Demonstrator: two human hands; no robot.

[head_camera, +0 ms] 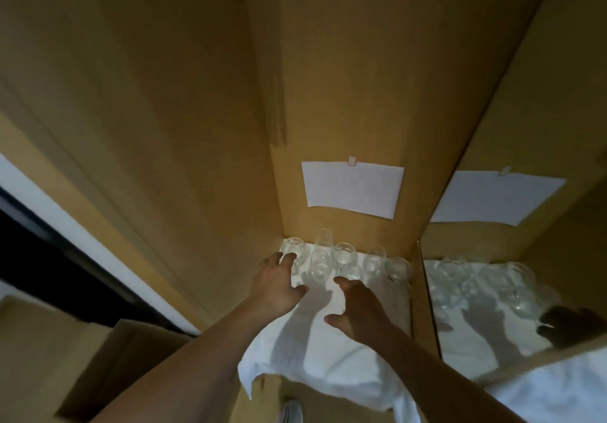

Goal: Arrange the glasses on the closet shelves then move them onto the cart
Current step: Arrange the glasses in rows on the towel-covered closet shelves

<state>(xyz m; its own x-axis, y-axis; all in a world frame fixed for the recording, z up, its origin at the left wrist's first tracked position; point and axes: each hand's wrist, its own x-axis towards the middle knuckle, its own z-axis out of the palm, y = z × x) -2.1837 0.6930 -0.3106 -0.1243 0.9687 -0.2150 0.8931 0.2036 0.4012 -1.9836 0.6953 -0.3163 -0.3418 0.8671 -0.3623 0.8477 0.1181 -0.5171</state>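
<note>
Reaching into the closet, both hands are out over the shelf, which is covered by a white cloth that hangs over the front edge; the left hand has spread, relaxed fingers, fingertips at the leftmost glass, contact too blurred to tell, nothing gripped; the right hand hovers open just in front of the row, fingers loose, thumb out to the side, holding nothing; the glasses stand upright in a row along the back of the shelf, against the rear wooden wall; a taller glass stands second from left, a rounder one beside it, two more toward the right corner; exact count hard to tell, clear glass overlapping; a white paper sheet is taped to the rear wall above the row; a mirror panel on the right side reflects the sheet, the glasses and a hand; arm shadows fall on the cloth; a cardboard box sits lower left, below the shelf.
</note>
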